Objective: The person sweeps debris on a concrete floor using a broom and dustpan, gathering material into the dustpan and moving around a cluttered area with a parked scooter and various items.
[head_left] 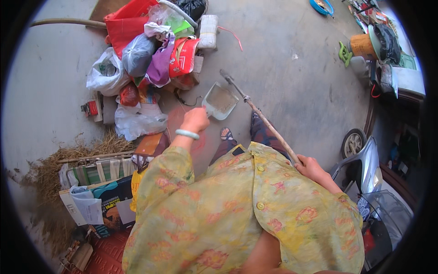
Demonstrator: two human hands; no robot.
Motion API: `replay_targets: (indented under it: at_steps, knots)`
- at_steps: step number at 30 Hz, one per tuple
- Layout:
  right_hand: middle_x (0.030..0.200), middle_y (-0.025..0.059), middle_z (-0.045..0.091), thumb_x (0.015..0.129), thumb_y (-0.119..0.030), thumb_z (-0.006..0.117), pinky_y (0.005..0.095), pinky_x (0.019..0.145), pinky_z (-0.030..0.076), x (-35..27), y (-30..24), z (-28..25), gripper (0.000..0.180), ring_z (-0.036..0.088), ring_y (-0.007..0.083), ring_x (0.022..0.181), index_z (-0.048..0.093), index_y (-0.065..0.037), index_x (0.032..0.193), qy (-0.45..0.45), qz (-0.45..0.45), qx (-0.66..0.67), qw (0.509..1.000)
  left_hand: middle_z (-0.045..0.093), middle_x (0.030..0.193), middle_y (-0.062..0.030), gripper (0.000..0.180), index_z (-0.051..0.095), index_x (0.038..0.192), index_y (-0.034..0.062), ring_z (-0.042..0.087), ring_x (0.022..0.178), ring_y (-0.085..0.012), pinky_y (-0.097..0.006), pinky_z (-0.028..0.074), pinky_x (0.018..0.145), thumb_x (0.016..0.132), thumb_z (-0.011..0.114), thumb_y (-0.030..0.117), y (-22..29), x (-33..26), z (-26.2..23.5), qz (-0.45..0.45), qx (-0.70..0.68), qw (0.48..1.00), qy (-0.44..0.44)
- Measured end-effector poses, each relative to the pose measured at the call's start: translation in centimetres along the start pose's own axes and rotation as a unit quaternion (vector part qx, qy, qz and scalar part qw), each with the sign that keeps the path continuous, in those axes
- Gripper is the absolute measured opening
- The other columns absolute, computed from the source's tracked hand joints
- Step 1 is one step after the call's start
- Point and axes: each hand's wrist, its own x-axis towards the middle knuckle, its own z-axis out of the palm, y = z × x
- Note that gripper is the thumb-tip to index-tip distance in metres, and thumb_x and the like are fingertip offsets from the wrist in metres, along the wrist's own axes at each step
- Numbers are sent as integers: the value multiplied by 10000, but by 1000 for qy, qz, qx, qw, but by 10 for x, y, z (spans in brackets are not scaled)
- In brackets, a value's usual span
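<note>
My left hand (195, 120) is closed around the handle of a pale dustpan (212, 112), which is held out ahead of my feet. Brown dirt lies on the pan's flat bottom. With my right hand (313, 167) I grip the end of a long wooden broom handle (269, 125). The broom slants away from me to the far left, and its small worn dark head (225, 74) is just beyond the dustpan's far edge. Whether the broom head touches the floor I cannot tell. A light green bangle (187, 134) circles my left wrist.
Bags and bundles are heaped at the left, with a purple bag (160, 65) and a white bag (106, 73). Dry straw (50, 176) and a cardboard box (98, 205) lie nearer. At the right stand a scooter (369, 169) and a wheel (353, 143). A blue basin (322, 7) is far off.
</note>
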Motion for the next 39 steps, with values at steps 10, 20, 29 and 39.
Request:
replay_targets:
  at_steps: [10,20,29,39]
  knots:
    - [609,-6,500,890,-136,552,252,392,356,97,57,-73,259,435,78,429,583,6,1105,42,-51,236,969,651,942,-204,253,648,954,68,609,934,-377,-464,483,813,754,584,209,21,-49,-28,-78,-41,996,7]
    - [634,14,525,871,-207,573,282,459,399,149,77,-273,259,473,96,512,600,-4,1029,31,-34,260,964,659,875,-184,322,638,989,44,634,862,-331,-401,493,769,740,655,248,137,1,-87,-157,-203,966,41]
    - [598,-18,478,880,-169,561,249,397,362,204,76,-352,209,428,71,442,589,-22,1026,57,13,353,934,597,831,-18,292,607,1022,46,538,788,-137,-288,445,719,798,667,224,213,115,-170,-82,-385,919,-12]
    - [612,-33,482,907,-119,537,222,397,329,270,54,-421,249,419,47,454,585,5,1117,37,-1,452,891,549,851,10,240,563,1037,103,489,699,-65,-221,392,592,798,579,109,263,244,-244,4,-538,828,-156]
